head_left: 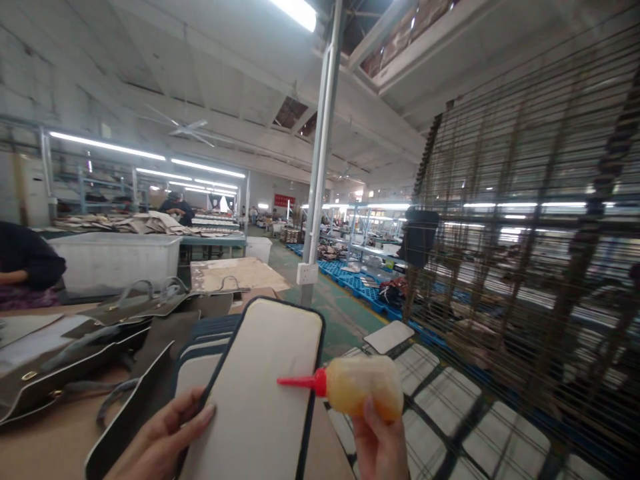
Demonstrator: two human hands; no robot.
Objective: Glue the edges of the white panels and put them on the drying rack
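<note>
My left hand (175, 427) grips the left edge of a white panel with a dark border (265, 373), thumb on its face. The panel is tilted up toward me, its lower end cut off by the view. My right hand (380, 440) is closed around a squeeze bottle (365, 387) of amber liquid, held on its side. The red nozzle points left across the panel's face; I cannot tell whether its tip touches. Behind the panel lies a stack of similar dark-edged panels (200, 363).
Dark bag pieces with handles (120, 333) lie on the table at left. White panels (445, 397) rest on a wire rack (500, 267) at right. A metal post (320, 167) rises ahead. A white bin (120, 263) and a person's sleeve (35, 257) are at far left.
</note>
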